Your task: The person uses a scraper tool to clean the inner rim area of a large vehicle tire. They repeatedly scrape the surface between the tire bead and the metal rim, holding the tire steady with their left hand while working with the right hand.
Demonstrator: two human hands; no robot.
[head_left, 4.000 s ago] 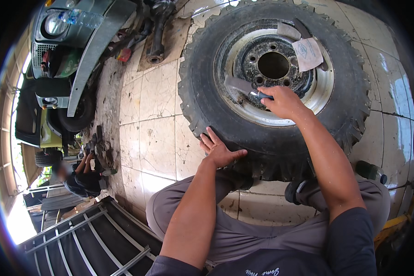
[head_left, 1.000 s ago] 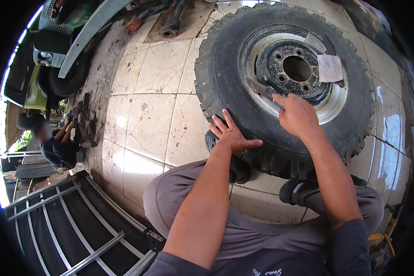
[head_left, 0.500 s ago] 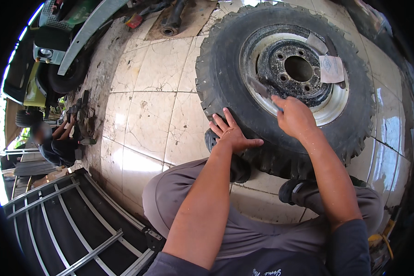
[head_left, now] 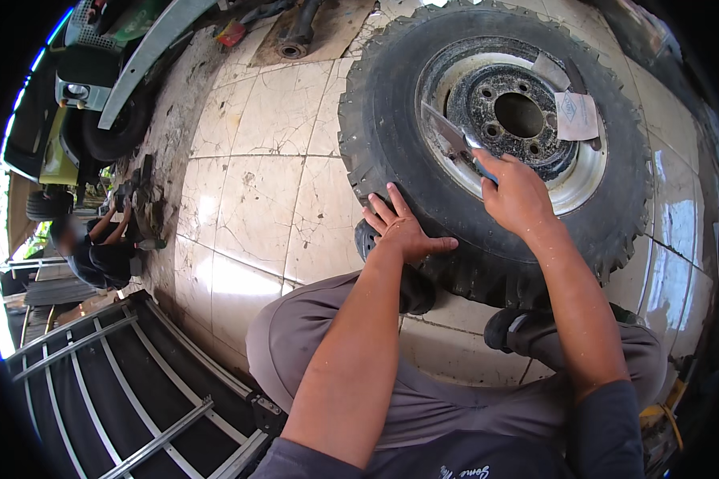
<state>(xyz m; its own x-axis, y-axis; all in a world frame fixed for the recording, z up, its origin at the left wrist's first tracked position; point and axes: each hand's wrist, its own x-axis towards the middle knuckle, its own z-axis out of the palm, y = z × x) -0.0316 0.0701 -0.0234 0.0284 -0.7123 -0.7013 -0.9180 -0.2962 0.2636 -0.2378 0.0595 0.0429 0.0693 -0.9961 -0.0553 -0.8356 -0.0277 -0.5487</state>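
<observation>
A large black tyre on a white wheel rim lies flat on the floor before me. My right hand is closed round the blue handle of a scraper. Its flat metal blade points to the upper left and lies over the rim's near-left inner edge. My left hand rests open, fingers spread, on the tyre's near-left sidewall. The black hub disc has a round centre hole and several bolt holes. On the rim's right side sits a pale folded sheet of paper, over a dark, narrow tool.
Cracked cream tiles surround the wheel. A black panel with a metal frame stands at lower left. Farther left, another person sits near a vehicle. A metal shaft part lies on cardboard at the top.
The scraper's blade has shifted slightly up and left over the rim, and more of its blue handle shows. My left hand stays in place on the tyre.
</observation>
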